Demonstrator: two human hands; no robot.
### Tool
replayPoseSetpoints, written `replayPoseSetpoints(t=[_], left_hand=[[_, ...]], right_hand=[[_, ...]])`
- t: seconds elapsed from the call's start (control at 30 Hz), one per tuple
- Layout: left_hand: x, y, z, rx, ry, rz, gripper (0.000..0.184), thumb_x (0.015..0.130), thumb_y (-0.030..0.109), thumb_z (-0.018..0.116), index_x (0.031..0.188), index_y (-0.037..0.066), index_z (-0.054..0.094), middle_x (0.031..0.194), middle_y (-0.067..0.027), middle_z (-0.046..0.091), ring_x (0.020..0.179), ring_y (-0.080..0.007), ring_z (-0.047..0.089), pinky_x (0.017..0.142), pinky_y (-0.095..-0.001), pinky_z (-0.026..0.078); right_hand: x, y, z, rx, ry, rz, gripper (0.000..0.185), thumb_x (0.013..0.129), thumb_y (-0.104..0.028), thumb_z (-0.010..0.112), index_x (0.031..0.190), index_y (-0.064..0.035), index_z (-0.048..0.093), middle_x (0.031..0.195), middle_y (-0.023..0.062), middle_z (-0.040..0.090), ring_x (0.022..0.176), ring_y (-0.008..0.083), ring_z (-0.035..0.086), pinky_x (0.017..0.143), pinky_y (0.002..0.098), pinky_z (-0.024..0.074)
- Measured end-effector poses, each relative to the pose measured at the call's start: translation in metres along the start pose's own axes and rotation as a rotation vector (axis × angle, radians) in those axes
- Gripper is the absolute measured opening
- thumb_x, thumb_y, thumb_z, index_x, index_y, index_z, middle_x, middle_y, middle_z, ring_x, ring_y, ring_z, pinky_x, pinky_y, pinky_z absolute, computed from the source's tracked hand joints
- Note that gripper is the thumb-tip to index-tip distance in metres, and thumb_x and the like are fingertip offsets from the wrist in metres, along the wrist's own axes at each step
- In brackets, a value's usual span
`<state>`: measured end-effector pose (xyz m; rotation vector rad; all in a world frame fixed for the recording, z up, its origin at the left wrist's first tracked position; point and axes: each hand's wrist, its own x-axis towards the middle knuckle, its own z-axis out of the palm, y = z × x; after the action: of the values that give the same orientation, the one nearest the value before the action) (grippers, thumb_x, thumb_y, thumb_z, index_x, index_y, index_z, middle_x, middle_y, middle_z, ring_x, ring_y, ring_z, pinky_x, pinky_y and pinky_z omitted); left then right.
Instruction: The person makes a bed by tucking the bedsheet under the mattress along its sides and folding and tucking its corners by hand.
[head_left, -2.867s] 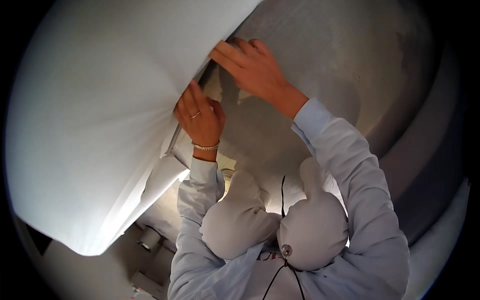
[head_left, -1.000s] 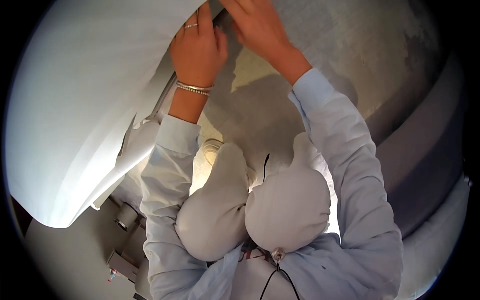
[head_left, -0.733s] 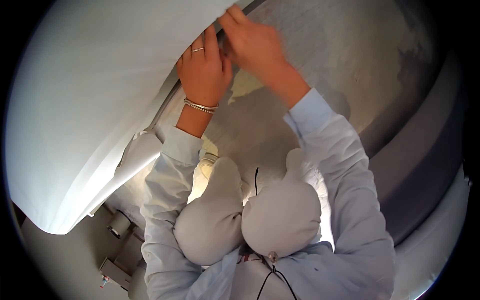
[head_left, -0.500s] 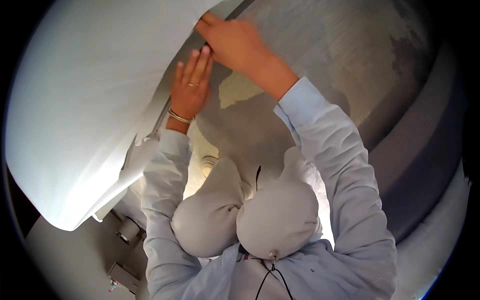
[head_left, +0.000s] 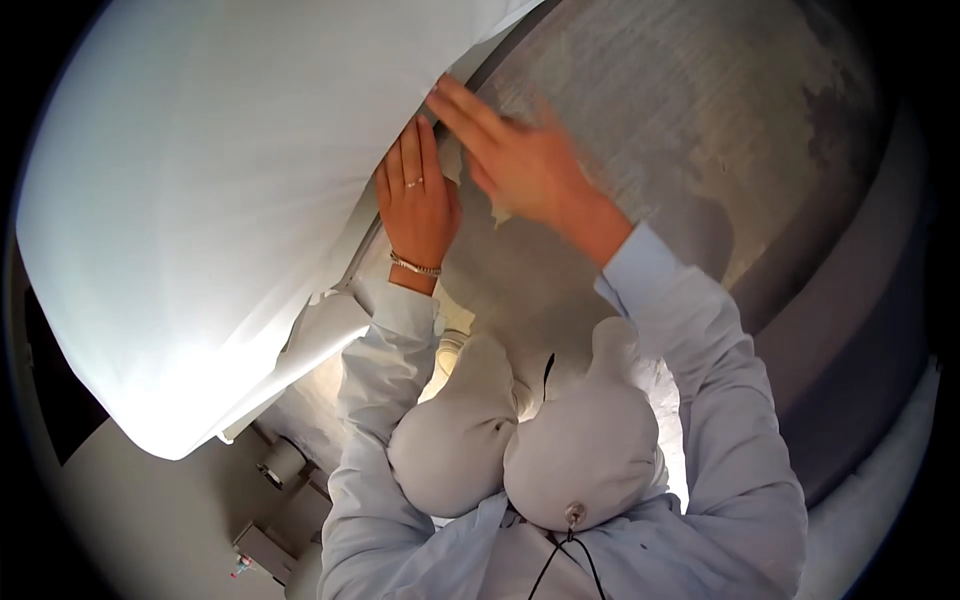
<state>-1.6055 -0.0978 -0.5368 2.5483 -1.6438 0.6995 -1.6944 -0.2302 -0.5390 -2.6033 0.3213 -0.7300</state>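
A white bedsheet covers the bed at the left and is drawn over its long side. Against that sheet's edge, my left hand lies flat with its fingers straight, the fingertips reaching the fold along the side. It wears a ring and a bracelet. Farther along the same edge is my right hand, fingers stretched out and slightly blurred, the tips touching the sheet. Neither hand is closed round anything. Below the sheet a grey strip of the bed's side shows.
My bent knees are below my hands, on a grey patterned floor. At the right stands a dark upholstered piece. A toilet-roll-like white cylinder and a small box-shaped fixture are at the lower left.
My right hand has shifted from a bent grip at the sheet's edge to outstretched fingers. Its sheet edge now lies smoother. The whole view has shifted slightly, with bed and knees farther right.
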Motion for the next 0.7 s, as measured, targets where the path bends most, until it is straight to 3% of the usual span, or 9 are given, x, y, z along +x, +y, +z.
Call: replayPoseSetpoints(t=[0.07, 0.27, 0.47, 0.7], left_hand=[[-0.004, 0.002, 0.004, -0.129, 0.038, 0.006, 0.061, 0.071, 0.005, 0.052, 0.13, -0.003, 0.042, 0.134, -0.0187, 0.041, 0.12, -0.0353, 0.042, 0.097, -0.0454, 0.036], [-0.01, -0.008, 0.007, -0.189, 0.097, 0.02, 0.06, 0.072, 0.004, 0.053, 0.131, -0.003, 0.041, 0.135, -0.0187, 0.04, 0.119, -0.0359, 0.042, 0.097, -0.0467, 0.036], [-0.017, -0.011, 0.005, -0.074, 0.036, -0.029, 0.061, 0.072, 0.005, 0.054, 0.131, -0.002, 0.042, 0.135, -0.0147, 0.042, 0.118, -0.0319, 0.044, 0.094, -0.044, 0.038], [-0.013, -0.01, 0.003, 0.118, -0.002, -0.054, 0.061, 0.072, 0.004, 0.055, 0.132, 0.003, 0.044, 0.13, -0.0119, 0.048, 0.112, -0.0277, 0.05, 0.092, -0.0405, 0.039]], right_hand=[[-0.015, -0.007, 0.004, 0.059, -0.07, -0.027, 0.073, 0.066, -0.006, 0.063, 0.135, -0.0111, 0.039, 0.143, -0.0045, 0.034, 0.069, 0.0184, 0.059, 0.049, 0.0266, 0.0487], [-0.001, -0.005, 0.033, 0.097, 0.061, -0.059, 0.072, 0.066, -0.007, 0.063, 0.135, -0.0122, 0.042, 0.14, -0.0077, 0.037, 0.082, 0.0148, 0.049, 0.06, 0.0212, 0.0497], [-0.001, -0.004, 0.041, 0.044, 0.113, -0.06, 0.068, 0.067, -0.004, 0.061, 0.133, -0.0136, 0.044, 0.139, -0.0081, 0.036, 0.084, 0.016, 0.047, 0.068, 0.0228, 0.0502], [0.003, -0.001, 0.039, 0.049, 0.115, -0.042, 0.074, 0.064, -0.002, 0.061, 0.134, -0.0157, 0.043, 0.141, -0.0096, 0.035, 0.086, 0.0167, 0.048, 0.065, 0.0245, 0.05]])
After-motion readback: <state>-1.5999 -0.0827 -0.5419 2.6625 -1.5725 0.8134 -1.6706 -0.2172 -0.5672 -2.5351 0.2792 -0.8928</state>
